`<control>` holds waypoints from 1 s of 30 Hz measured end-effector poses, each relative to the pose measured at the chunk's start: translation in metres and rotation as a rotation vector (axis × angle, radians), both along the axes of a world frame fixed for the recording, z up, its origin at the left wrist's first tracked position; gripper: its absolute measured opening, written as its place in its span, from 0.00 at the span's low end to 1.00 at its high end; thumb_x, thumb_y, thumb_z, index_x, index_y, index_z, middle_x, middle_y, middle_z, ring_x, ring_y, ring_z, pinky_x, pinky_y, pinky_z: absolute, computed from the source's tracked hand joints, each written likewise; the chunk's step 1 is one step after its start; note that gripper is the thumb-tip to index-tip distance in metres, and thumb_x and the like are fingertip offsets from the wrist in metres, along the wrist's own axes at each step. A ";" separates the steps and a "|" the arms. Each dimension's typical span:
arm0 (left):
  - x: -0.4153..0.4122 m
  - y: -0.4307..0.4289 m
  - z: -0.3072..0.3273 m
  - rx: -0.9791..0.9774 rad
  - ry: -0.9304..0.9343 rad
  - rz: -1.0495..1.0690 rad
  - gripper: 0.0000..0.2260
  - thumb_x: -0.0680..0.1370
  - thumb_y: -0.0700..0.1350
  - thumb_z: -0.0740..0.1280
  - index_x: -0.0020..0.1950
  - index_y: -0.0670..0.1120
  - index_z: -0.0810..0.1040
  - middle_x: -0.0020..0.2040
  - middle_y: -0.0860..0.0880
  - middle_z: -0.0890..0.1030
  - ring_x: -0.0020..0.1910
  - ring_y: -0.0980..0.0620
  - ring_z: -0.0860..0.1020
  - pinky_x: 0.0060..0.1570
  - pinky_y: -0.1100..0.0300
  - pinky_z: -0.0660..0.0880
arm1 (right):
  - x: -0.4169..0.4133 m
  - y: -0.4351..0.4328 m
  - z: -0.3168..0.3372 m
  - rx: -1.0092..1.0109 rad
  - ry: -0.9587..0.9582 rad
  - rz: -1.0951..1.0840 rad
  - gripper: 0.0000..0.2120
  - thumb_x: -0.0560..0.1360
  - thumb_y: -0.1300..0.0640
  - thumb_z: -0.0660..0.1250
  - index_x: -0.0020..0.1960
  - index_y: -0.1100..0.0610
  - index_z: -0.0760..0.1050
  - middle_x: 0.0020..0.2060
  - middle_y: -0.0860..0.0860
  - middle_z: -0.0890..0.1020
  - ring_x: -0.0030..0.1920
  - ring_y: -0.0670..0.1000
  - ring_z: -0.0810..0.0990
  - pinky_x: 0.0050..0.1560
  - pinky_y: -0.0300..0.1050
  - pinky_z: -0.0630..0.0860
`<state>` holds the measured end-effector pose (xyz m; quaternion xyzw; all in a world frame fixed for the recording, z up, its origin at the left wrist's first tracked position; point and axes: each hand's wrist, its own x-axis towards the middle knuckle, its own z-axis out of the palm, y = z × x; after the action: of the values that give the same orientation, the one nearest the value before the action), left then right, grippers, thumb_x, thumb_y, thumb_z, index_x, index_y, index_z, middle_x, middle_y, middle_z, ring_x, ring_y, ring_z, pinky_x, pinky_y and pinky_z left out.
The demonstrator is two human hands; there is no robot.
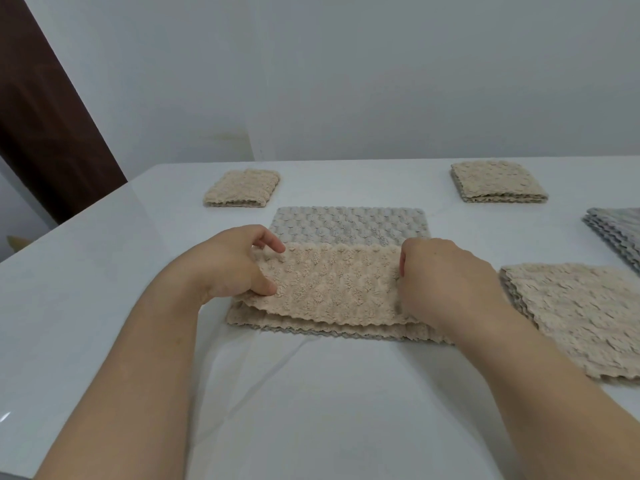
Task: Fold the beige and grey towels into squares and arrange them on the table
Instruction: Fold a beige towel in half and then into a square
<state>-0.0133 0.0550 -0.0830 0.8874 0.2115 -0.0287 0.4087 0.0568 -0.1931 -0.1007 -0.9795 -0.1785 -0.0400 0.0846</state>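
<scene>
A towel with a beige side and a grey side [332, 282] lies in the middle of the white table [86, 306]. Its near half is folded up over itself, beige face up, while the grey face [349, 225] shows beyond the fold. My left hand [239, 261] pinches the folded flap's left edge between thumb and fingers. My right hand [440, 275] grips the flap's right edge, fingers curled over it. Two folded beige squares lie at the back, one on the left [242, 188] and one on the right [497, 183].
A stack of unfolded beige towels [581, 317] lies at the right, close to my right forearm. A grey towel stack [616, 233] sits at the far right edge. A pale wall stands behind the table and a dark brown door [45, 116] at the left.
</scene>
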 end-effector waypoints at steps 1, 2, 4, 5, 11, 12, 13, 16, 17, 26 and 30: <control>0.000 0.000 0.000 0.009 0.003 -0.001 0.23 0.71 0.32 0.78 0.57 0.55 0.79 0.41 0.54 0.73 0.34 0.55 0.76 0.35 0.60 0.75 | 0.000 0.000 -0.001 -0.007 0.002 0.003 0.07 0.75 0.60 0.61 0.52 0.53 0.73 0.43 0.50 0.72 0.42 0.57 0.73 0.41 0.46 0.69; 0.000 -0.001 0.000 0.026 0.008 -0.001 0.23 0.71 0.33 0.79 0.57 0.55 0.79 0.38 0.53 0.73 0.32 0.54 0.76 0.36 0.58 0.76 | 0.000 0.000 -0.003 -0.009 0.000 0.009 0.06 0.75 0.60 0.61 0.52 0.53 0.72 0.44 0.51 0.72 0.42 0.57 0.73 0.41 0.46 0.69; 0.001 -0.001 -0.001 0.069 0.024 -0.006 0.24 0.70 0.34 0.80 0.57 0.57 0.79 0.35 0.51 0.75 0.32 0.51 0.77 0.42 0.51 0.81 | 0.000 0.000 -0.005 -0.013 -0.008 0.021 0.04 0.76 0.58 0.62 0.51 0.53 0.71 0.45 0.51 0.73 0.43 0.57 0.73 0.41 0.46 0.69; 0.001 -0.001 -0.001 0.084 0.026 -0.010 0.24 0.70 0.35 0.80 0.57 0.57 0.79 0.35 0.50 0.76 0.32 0.50 0.77 0.44 0.49 0.81 | 0.000 0.000 -0.005 -0.017 -0.014 0.025 0.04 0.76 0.58 0.62 0.51 0.53 0.70 0.45 0.51 0.73 0.43 0.57 0.74 0.41 0.46 0.69; 0.001 -0.003 -0.002 0.128 0.050 -0.016 0.23 0.70 0.35 0.80 0.57 0.56 0.78 0.35 0.49 0.77 0.29 0.54 0.76 0.33 0.60 0.74 | -0.001 0.000 -0.006 -0.045 -0.034 0.025 0.04 0.78 0.57 0.61 0.52 0.53 0.70 0.44 0.51 0.69 0.43 0.56 0.72 0.41 0.47 0.67; 0.002 -0.003 -0.002 0.140 0.061 -0.014 0.23 0.70 0.35 0.80 0.58 0.55 0.78 0.36 0.49 0.78 0.29 0.54 0.78 0.33 0.59 0.75 | -0.001 0.000 -0.006 -0.054 -0.030 0.024 0.06 0.78 0.57 0.61 0.54 0.53 0.71 0.44 0.51 0.69 0.43 0.57 0.72 0.41 0.47 0.68; 0.002 -0.004 -0.003 0.150 0.073 -0.011 0.23 0.70 0.35 0.80 0.58 0.54 0.77 0.38 0.48 0.79 0.31 0.52 0.80 0.34 0.57 0.78 | -0.001 0.000 -0.006 -0.064 -0.026 0.024 0.07 0.77 0.57 0.61 0.55 0.54 0.72 0.44 0.51 0.68 0.44 0.57 0.73 0.42 0.47 0.68; 0.003 -0.006 -0.004 0.195 0.120 -0.004 0.24 0.69 0.37 0.81 0.59 0.53 0.76 0.50 0.47 0.80 0.41 0.46 0.85 0.42 0.51 0.84 | -0.002 -0.001 -0.007 -0.112 -0.017 0.024 0.11 0.77 0.56 0.61 0.58 0.53 0.72 0.44 0.51 0.67 0.43 0.56 0.72 0.42 0.47 0.68; 0.003 -0.007 -0.004 0.248 0.142 -0.017 0.24 0.69 0.40 0.81 0.59 0.53 0.75 0.53 0.49 0.78 0.44 0.46 0.84 0.40 0.53 0.82 | -0.003 -0.001 -0.007 -0.129 -0.011 0.018 0.11 0.76 0.55 0.61 0.59 0.53 0.71 0.44 0.51 0.66 0.43 0.56 0.70 0.42 0.47 0.67; 0.011 0.007 -0.010 0.332 -0.029 0.197 0.19 0.75 0.56 0.75 0.61 0.51 0.77 0.58 0.54 0.74 0.59 0.48 0.75 0.56 0.54 0.72 | 0.014 0.006 -0.023 0.087 -0.273 0.005 0.13 0.74 0.59 0.63 0.59 0.56 0.71 0.55 0.56 0.73 0.55 0.60 0.72 0.50 0.53 0.66; 0.030 0.003 -0.031 0.565 -0.156 0.161 0.15 0.84 0.53 0.60 0.69 0.51 0.76 0.66 0.49 0.80 0.66 0.43 0.74 0.66 0.45 0.72 | 0.025 0.013 -0.035 0.115 -0.264 0.054 0.13 0.78 0.60 0.59 0.61 0.55 0.74 0.56 0.52 0.79 0.60 0.58 0.74 0.55 0.53 0.68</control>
<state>0.0172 0.0578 -0.1141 0.9458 0.2490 0.1320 0.1614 0.0822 -0.1800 -0.1356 -0.9540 -0.2119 -0.1764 0.1173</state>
